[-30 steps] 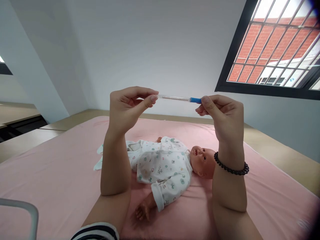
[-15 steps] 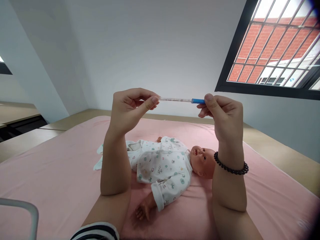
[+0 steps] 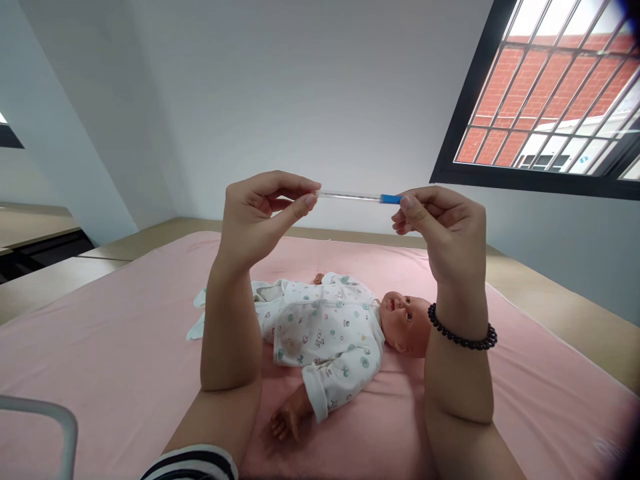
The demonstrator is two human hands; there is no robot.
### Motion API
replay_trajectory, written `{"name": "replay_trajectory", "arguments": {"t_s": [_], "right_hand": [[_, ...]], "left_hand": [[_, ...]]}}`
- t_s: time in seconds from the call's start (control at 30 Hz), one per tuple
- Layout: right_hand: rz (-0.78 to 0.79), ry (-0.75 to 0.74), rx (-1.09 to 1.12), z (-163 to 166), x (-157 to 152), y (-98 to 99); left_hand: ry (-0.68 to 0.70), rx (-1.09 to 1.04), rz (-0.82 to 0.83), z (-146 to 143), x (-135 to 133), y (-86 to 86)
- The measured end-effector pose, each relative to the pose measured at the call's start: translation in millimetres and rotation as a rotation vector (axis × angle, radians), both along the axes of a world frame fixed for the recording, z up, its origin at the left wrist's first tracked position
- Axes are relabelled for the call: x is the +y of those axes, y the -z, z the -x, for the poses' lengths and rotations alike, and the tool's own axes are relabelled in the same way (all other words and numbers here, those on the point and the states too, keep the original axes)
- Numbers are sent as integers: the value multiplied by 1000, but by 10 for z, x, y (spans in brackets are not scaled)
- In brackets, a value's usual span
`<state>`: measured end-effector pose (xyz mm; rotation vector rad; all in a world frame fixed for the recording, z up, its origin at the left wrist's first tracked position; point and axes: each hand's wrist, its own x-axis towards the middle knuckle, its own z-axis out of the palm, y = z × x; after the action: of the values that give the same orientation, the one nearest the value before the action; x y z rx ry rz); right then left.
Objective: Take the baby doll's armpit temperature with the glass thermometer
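Note:
I hold a thin clear glass thermometer (image 3: 353, 196) with a blue end level in front of me, raised against the white wall. My left hand (image 3: 260, 213) pinches its clear tip between thumb and forefinger. My right hand (image 3: 445, 223) pinches the blue end; a black bead bracelet (image 3: 463, 337) circles that wrist. Below and between my forearms a baby doll (image 3: 345, 330) in a white printed suit lies on its back on the pink sheet (image 3: 100, 360), head to the right.
The pink sheet covers a mattress bordered by a tan wooden platform (image 3: 560, 307). A barred window (image 3: 555, 93) showing a brick wall is at the upper right. A grey metal rail (image 3: 45, 420) curves at the lower left corner. My striped sleeve (image 3: 195, 463) shows at the bottom.
The thermometer has shifted very slightly in my fingers, and my right fingertips have closed a little more over the blue end. The doll has not moved.

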<state>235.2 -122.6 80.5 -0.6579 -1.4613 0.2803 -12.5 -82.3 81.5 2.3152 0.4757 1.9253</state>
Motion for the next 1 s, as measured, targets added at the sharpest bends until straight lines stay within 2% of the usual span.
{"name": "replay_trajectory", "arguments": {"t_s": [0.3,0.57,0.7,0.87,1.0], "right_hand": [[-14,52,-57,-16,19,20],[7,41,-46,-4,15,8],[4,10,-61,-26,48,16],[22,-69,-174,-55,95,33],[47,-77,-192,-59,99,37]], "left_hand": [[-2,-2,3,-5,12,-4],[21,-22,-19,-4,26,-5],[15,-42,-38,-21,14,-9],[-31,32,-30,-62,2,-15],[-50,53,-22,-71,1,-15]]}}
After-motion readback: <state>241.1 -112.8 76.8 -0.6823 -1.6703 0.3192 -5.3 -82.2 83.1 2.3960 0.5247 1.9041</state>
